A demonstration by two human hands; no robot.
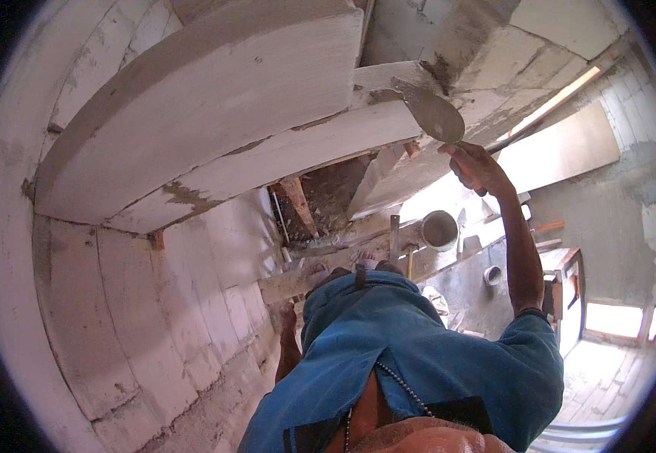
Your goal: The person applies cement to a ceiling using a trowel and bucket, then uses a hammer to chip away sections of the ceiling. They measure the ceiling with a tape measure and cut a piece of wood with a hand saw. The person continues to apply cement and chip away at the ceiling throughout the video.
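My raised right hand [476, 167] is closed round the handle of a trowel [435, 115]. The trowel's grey, mortar-smeared blade points up and left, over the rough end of a pale block [392, 75]; whether it touches the block I cannot tell. Below that block runs a long light-grey beam [320, 136] with patches of mortar along its joint. A big pale slab [222, 98] with a curved upper edge rests above this beam. My left hand [289, 315] hangs low at my side near the block wall, its fingers too dark and small to make out.
Under my feet lies a plank [449, 260]. On it stand a round bucket [440, 230] and a flat long tool [394, 235]. Beneath the beam gapes a dark opening with a wooden prop [298, 204]. A block wall [124, 317] rises on my left, and a smaller bucket [492, 275] sits lower right.
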